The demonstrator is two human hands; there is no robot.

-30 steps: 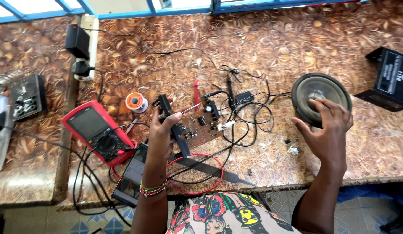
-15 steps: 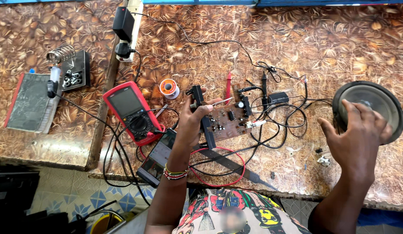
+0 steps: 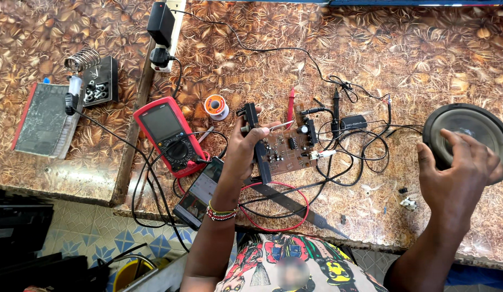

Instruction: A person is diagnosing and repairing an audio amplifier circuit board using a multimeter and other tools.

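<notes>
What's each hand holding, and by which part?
Left hand grips the circuit board by its left edge. Right hand rests on the speaker rim; a full grip cannot be told.

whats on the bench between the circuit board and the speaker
In the head view, a tangle of black wires lies between the circuit board and the speaker, with a small black box among them; nearer the speaker the benchtop is bare.
</notes>
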